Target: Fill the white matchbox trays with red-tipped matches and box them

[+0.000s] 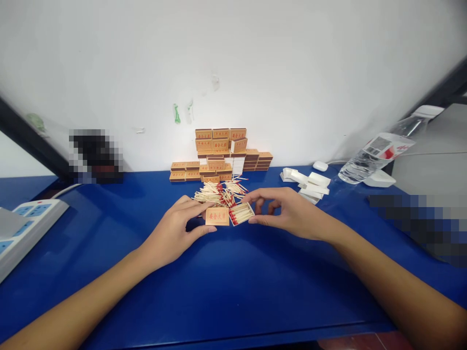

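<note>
Between thumb and fingers, my left hand (178,222) grips an orange matchbox sleeve (217,217) with red lettering facing up. My right hand (288,211) pinches the right end of a white matchbox tray (252,211), which is filled with red-tipped matches (241,214). The tray's left end meets the sleeve's right edge; whether it is inside the sleeve I cannot tell. Just behind both lies a heap of loose matches (209,193), their red heads mostly toward the right.
Stacked matchboxes (220,145) stand against the white wall. White empty trays (310,184) lie piled at right, near a tilted water bottle (383,146) and a white earbud case (320,166). A power strip (32,223) sits at left on the blue table (233,291).
</note>
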A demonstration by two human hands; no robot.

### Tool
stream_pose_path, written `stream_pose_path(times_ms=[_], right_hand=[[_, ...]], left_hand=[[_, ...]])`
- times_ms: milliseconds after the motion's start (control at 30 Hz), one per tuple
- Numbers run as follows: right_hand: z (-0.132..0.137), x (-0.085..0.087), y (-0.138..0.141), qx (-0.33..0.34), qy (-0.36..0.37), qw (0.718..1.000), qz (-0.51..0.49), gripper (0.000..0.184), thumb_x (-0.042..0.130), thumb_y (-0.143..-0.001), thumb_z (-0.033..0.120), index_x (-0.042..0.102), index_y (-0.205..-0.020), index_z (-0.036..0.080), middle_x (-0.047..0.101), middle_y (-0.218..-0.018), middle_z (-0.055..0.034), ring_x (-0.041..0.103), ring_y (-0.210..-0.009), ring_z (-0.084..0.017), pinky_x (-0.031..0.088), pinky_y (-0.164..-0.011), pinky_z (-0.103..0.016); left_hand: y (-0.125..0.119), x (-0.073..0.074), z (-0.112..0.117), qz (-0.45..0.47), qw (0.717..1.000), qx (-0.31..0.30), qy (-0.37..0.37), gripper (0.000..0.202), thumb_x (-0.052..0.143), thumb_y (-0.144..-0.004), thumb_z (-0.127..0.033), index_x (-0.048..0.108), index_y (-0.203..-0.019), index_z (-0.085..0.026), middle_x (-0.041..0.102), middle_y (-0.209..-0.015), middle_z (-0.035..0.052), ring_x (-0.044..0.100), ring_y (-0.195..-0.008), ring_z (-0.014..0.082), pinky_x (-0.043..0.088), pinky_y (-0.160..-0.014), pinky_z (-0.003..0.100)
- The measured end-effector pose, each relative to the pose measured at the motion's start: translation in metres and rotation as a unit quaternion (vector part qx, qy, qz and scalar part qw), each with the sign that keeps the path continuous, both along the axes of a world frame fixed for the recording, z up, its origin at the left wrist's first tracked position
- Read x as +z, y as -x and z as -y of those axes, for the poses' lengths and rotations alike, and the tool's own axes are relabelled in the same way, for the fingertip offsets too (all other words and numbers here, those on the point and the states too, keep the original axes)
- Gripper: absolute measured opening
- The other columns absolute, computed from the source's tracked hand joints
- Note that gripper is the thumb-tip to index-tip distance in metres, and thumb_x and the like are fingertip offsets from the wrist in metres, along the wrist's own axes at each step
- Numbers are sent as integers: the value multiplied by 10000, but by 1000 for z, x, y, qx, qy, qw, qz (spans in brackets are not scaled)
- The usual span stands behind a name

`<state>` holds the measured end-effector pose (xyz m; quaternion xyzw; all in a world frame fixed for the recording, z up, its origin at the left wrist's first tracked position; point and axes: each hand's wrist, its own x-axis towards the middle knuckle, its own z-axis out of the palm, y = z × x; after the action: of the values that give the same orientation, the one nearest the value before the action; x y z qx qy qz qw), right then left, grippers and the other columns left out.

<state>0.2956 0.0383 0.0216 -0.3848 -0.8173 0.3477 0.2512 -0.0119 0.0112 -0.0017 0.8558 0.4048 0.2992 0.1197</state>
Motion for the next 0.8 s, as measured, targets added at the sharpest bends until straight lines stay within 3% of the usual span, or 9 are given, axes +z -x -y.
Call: stream_pose_path(times_ms=[367,633,800], right_hand=[[7,-1,11,-49,-45,996,-52,350,801,-890,450,769,-1169,241,766,-968,-40,670,-769,-178,548,-642,-324],[8,-3,13,-64,-58,994,-69,361,790,-907,463,742,-1194,249,749,-935,-34,658,-760,-183,559,-649,-337],[11,-4,15,-78,-66,992,-77,365,783,-915,475,718,-1206,265,741,-969,-37,648,-779,-191,565,-677,-359]], left_hand=[[2,4,1,29,997,8,67,503,769,-953,-440,661,-1440,-378,767,-1266,41,620,-943,222,575,-844,387],[1,8,-1,68,994,7,87,480,773,-946,-451,696,-1409,-353,786,-1135,49,625,-931,222,573,-821,366],[1,10,0,102,987,21,124,304,776,-926,-488,832,-1135,-275,807,-996,42,665,-911,235,589,-857,413]])
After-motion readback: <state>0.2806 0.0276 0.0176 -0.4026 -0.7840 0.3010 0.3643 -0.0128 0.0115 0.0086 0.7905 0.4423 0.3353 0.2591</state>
